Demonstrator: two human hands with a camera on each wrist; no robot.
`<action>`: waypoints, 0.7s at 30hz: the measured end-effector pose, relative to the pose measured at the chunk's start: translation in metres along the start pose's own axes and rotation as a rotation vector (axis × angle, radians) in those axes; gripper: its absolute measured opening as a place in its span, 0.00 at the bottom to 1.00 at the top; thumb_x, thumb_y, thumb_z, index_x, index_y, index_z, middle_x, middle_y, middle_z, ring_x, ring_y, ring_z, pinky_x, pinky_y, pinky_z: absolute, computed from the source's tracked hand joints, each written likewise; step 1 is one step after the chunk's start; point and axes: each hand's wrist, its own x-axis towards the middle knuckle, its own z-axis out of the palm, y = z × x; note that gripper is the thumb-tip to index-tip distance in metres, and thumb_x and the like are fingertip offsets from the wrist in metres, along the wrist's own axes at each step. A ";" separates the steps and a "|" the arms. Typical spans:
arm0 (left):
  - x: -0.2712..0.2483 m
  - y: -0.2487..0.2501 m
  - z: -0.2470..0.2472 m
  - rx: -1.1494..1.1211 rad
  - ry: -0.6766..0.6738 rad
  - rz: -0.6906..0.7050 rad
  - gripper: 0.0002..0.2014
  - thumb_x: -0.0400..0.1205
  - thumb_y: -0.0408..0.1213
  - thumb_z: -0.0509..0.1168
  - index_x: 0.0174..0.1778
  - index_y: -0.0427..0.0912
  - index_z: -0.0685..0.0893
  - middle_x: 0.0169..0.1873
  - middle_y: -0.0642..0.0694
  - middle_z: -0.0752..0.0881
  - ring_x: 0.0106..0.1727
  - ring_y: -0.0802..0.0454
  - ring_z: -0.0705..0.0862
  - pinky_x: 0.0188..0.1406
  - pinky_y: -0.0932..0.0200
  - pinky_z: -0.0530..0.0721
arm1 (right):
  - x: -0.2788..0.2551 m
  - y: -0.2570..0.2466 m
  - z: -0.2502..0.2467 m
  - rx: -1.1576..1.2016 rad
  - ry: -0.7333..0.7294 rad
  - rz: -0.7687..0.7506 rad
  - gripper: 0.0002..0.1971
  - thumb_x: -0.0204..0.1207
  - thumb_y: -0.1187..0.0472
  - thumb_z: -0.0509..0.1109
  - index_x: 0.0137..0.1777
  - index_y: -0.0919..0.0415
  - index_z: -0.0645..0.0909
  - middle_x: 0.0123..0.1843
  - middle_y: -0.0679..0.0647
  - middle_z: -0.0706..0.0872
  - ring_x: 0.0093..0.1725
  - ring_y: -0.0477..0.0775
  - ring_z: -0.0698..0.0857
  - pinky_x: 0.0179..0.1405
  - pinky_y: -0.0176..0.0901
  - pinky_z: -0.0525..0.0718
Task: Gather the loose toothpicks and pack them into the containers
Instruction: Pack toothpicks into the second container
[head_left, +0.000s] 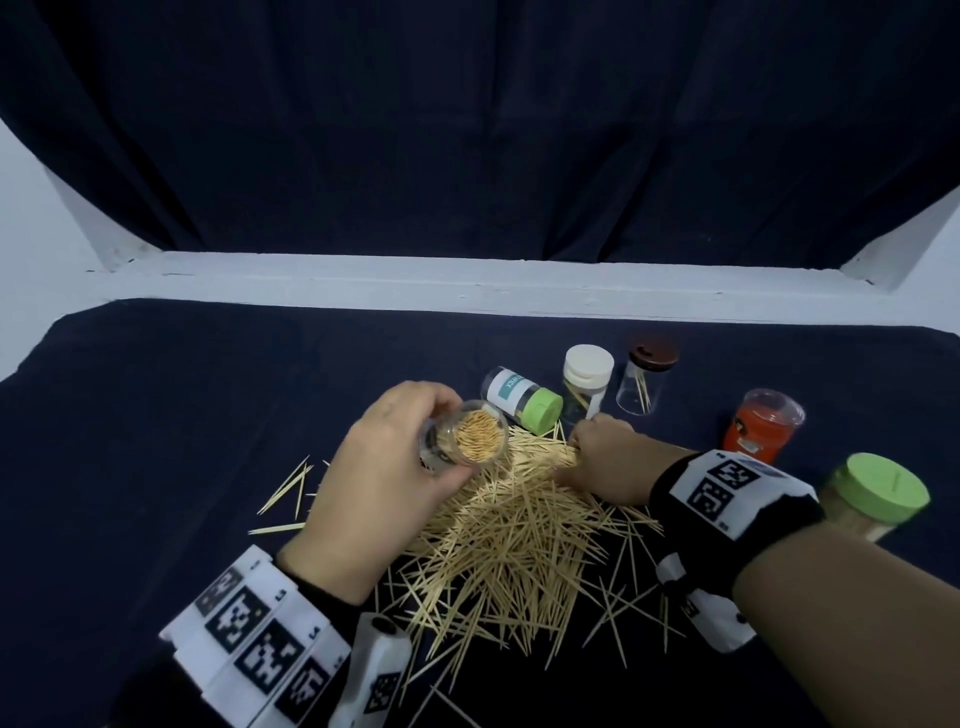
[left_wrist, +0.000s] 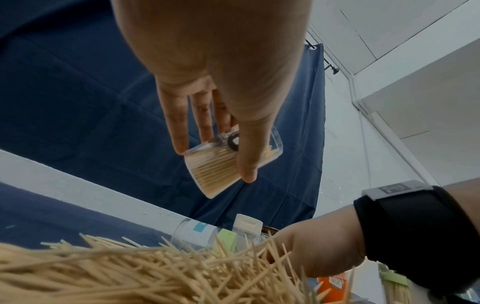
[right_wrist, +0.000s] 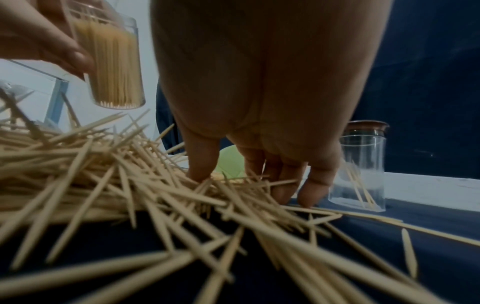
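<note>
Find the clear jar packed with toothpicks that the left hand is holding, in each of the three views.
Head view: the clear jar is left of centre, mouth toward the camera, gripped by the left hand.
Left wrist view: the jar is at centre, below the fingers.
Right wrist view: the jar is at upper left.
Shared landmark: the toothpick pile, lying below the jar in every view.

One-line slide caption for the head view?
Left hand holds a toothpick-filled clear container while right hand gathers from the loose toothpick pile.

L hand (head_left: 387, 457) raised, fingers curled round clear toothpick-filled plastic jar (head_left: 464, 436); R hand (head_left: 605, 460) low, fingertips (right_wrist: 310, 189) down in loose wooden toothpick pile (head_left: 511, 535).
</note>
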 end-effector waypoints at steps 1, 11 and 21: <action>0.000 0.000 0.000 0.001 -0.002 0.003 0.22 0.64 0.38 0.82 0.51 0.50 0.82 0.46 0.60 0.81 0.50 0.61 0.81 0.51 0.54 0.83 | -0.001 -0.001 0.000 -0.016 0.004 0.003 0.29 0.76 0.37 0.65 0.65 0.60 0.72 0.67 0.57 0.72 0.68 0.60 0.73 0.68 0.57 0.72; 0.000 -0.002 0.000 0.028 -0.011 -0.001 0.23 0.64 0.40 0.82 0.51 0.50 0.81 0.46 0.60 0.81 0.49 0.63 0.79 0.50 0.59 0.82 | -0.004 -0.014 -0.004 -0.102 0.021 0.008 0.22 0.80 0.41 0.61 0.63 0.59 0.71 0.66 0.56 0.73 0.69 0.59 0.70 0.67 0.62 0.62; 0.001 0.002 0.004 0.014 -0.019 0.015 0.21 0.65 0.40 0.81 0.50 0.50 0.81 0.45 0.60 0.81 0.48 0.63 0.79 0.48 0.61 0.81 | -0.003 -0.026 -0.001 -0.186 0.066 0.032 0.16 0.81 0.51 0.59 0.63 0.60 0.71 0.65 0.56 0.77 0.68 0.59 0.71 0.66 0.62 0.60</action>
